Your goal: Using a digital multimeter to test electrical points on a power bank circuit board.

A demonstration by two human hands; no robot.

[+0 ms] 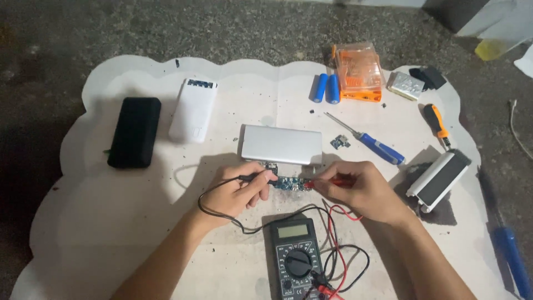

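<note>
Grey floor, white scalloped mat: two probes meet on a small board.

The board (287,183) lies just under the silver case (281,144), long axis left to right, between the two hands. The left hand (236,191) has its grip closed on the black probe (256,178), whose tip points right onto the board's left end; the right hand (358,189) has its grip closed on the red probe (327,181), whose tip points left onto the right end. Both hands sit about equally near. The leads trail down to the meter (295,256) in front. Blue cells (326,88), an orange box (358,71) and a blue screwdriver (369,141) lie beyond.
</note>
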